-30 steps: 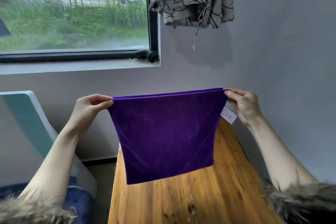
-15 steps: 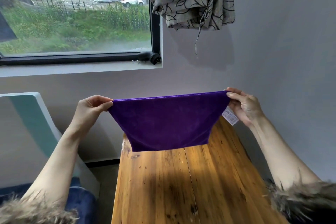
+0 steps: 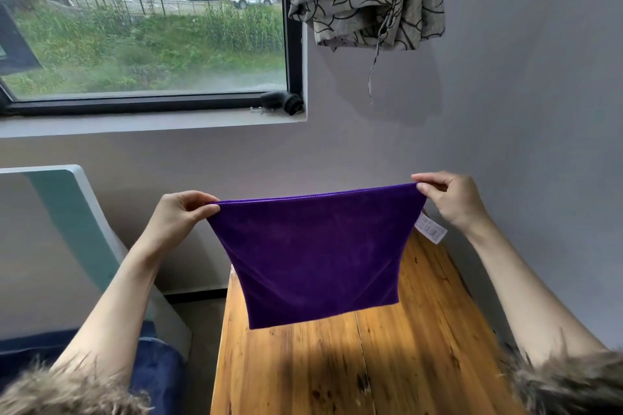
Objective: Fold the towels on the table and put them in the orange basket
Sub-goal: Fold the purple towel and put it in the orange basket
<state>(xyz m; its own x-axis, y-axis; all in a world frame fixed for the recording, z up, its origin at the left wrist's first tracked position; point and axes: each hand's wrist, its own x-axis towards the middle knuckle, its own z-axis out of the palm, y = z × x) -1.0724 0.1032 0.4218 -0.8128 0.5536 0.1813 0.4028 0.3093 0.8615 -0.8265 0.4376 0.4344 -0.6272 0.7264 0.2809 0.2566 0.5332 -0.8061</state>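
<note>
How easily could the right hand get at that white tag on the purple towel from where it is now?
Probably not without letting go. The right hand is pinching the purple towel by its top corner, and the white tag hangs just below that grip. Nothing blocks the way, but the fingers are occupied.

Both arms raised and extended, left hand (image 3: 180,216) and right hand (image 3: 451,200) apart, fingers pinched.
</note>
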